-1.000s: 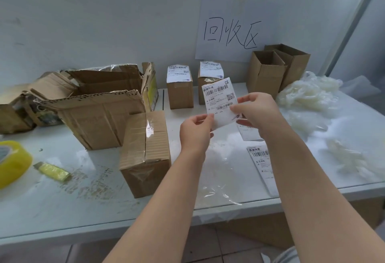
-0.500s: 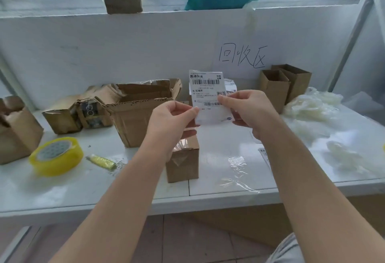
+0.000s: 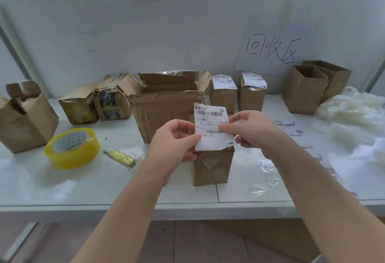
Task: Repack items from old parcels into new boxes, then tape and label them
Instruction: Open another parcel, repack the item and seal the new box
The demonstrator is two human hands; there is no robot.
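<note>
Pinching white barcoded label (image 3: pixel 210 126) by its side edges: L hand (image 3: pixel 175 139) & R hand (image 3: pixel 253 131), over sm. taped box (image 3: pixel 212 168).

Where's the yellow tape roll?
Head view, left side of the table: the yellow tape roll lies flat between the open brown box on its left and the yellow cutter on its right.

Tape roll (image 3: pixel 71 148) lies left of the sealed box (image 3: pixel 211 168), before the open carton (image 3: pixel 166 112).
</note>
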